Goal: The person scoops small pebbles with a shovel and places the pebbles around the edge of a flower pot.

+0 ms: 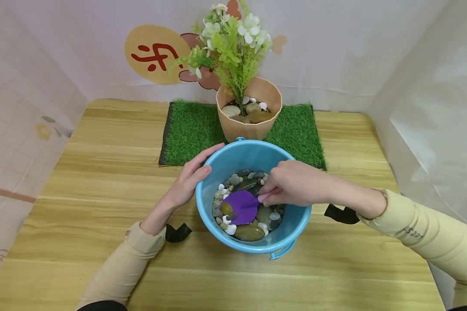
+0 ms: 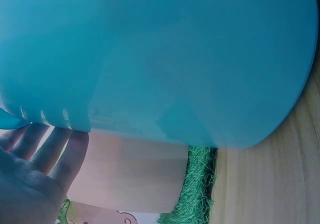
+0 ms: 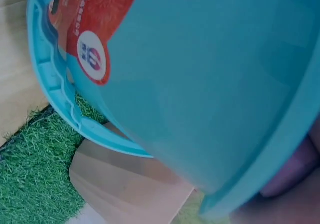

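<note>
A blue bucket (image 1: 253,149) stands on the table with pebbles (image 1: 249,232) in several sizes lying inside. My left hand (image 1: 188,181) rests against the bucket's left outer side, its fingers (image 2: 75,156) extended along the wall. Inside the bucket, my right hand (image 1: 292,183) grips the handle of a purple toy shovel (image 1: 247,209). Its blade points left, low over the stones, and carries a few pebbles, one of them a yellowish-brown pebble (image 1: 226,209). In the right wrist view the bucket wall hides most of that hand.
Behind the bucket, a peach flowerpot (image 1: 239,129) with artificial white flowers (image 1: 249,30) and stones stands on a green turf mat (image 1: 192,129). Black pieces (image 1: 177,233) lie on the wooden table (image 1: 81,207) to either side. The bucket's handle (image 3: 52,84) hangs down outside it.
</note>
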`<action>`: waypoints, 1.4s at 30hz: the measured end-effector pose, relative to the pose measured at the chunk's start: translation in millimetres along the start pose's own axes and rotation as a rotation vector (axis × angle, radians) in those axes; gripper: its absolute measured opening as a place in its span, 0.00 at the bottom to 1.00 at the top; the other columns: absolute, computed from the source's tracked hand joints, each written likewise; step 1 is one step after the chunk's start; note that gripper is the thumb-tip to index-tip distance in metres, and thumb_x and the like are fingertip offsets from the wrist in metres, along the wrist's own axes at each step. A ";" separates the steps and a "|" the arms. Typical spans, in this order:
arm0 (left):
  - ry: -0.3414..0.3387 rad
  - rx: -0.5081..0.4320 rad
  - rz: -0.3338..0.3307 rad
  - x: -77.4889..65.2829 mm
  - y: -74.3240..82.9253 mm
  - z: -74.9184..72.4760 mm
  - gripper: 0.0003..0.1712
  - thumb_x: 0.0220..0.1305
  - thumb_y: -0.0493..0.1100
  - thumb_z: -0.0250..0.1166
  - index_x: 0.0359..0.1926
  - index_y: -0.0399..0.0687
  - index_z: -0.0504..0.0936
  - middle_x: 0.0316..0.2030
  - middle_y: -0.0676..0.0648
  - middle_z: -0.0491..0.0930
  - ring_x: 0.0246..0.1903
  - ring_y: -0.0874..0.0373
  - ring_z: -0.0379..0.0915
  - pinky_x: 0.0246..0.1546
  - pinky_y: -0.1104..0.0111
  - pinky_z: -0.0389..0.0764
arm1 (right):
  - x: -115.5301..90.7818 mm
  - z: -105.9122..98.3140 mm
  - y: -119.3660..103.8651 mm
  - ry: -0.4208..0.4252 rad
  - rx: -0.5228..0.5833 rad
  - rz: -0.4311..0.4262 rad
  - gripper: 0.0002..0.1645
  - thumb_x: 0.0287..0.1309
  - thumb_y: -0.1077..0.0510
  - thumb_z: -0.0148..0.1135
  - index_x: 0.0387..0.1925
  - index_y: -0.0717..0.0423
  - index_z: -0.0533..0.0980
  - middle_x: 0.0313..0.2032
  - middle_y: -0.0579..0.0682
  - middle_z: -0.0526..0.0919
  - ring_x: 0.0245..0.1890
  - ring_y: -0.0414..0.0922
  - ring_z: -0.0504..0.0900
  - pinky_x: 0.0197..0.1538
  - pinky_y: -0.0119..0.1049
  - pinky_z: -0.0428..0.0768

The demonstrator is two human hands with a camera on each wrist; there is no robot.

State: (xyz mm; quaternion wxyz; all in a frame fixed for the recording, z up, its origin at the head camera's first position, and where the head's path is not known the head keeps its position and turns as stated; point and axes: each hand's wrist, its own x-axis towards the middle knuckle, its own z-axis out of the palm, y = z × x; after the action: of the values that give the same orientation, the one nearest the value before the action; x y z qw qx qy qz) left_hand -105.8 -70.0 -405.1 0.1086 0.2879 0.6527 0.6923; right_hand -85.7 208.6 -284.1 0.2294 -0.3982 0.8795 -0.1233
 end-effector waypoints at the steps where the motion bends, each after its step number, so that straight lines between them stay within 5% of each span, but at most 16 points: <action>1: 0.002 -0.001 0.000 -0.1 0.2 -0.1 0.36 0.76 0.42 0.44 0.81 0.36 0.57 0.74 0.28 0.66 0.69 0.34 0.71 0.61 0.46 0.86 | -0.5 -1.4 0.2 0.001 0.007 -0.002 0.08 0.63 0.53 0.73 0.43 0.45 0.92 0.37 0.36 0.94 0.39 0.34 0.91 0.42 0.31 0.88; 8: 0.003 -0.005 0.008 -0.3 1.5 -0.8 0.36 0.75 0.42 0.44 0.81 0.35 0.58 0.74 0.27 0.67 0.69 0.29 0.71 0.60 0.40 0.85 | -3.3 -11.2 3.5 -0.002 0.062 0.005 0.10 0.65 0.50 0.71 0.45 0.41 0.92 0.40 0.34 0.94 0.42 0.32 0.90 0.46 0.29 0.87; 26: 0.009 0.015 0.010 0.1 1.2 0.1 0.36 0.76 0.42 0.44 0.81 0.37 0.59 0.74 0.30 0.68 0.70 0.36 0.71 0.63 0.58 0.86 | -28.2 -35.8 5.0 0.055 0.217 0.049 0.15 0.67 0.47 0.70 0.50 0.44 0.90 0.43 0.40 0.94 0.35 0.28 0.89 0.34 0.24 0.83; 33: 0.008 0.013 0.011 -0.1 2.6 0.5 0.36 0.75 0.42 0.44 0.81 0.36 0.59 0.74 0.28 0.67 0.70 0.32 0.71 0.62 0.55 0.86 | -44.0 -38.2 8.5 0.072 0.287 0.125 0.17 0.65 0.49 0.71 0.52 0.48 0.89 0.46 0.45 0.94 0.34 0.31 0.89 0.29 0.25 0.78; 42: 0.017 0.024 -0.002 0.1 3.5 1.0 0.36 0.75 0.42 0.44 0.81 0.36 0.59 0.73 0.28 0.69 0.67 0.33 0.73 0.57 0.55 0.89 | -63.4 -47.0 16.9 0.164 0.306 0.176 0.15 0.64 0.53 0.72 0.52 0.48 0.90 0.46 0.46 0.94 0.40 0.30 0.91 0.39 0.25 0.86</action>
State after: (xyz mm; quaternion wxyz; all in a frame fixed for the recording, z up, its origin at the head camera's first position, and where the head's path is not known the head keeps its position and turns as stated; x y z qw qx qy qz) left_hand -104.5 -69.5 -401.7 0.1003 0.2829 0.6622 0.6865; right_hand -83.5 269.2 -230.9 0.2248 -0.2690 0.8976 -0.2673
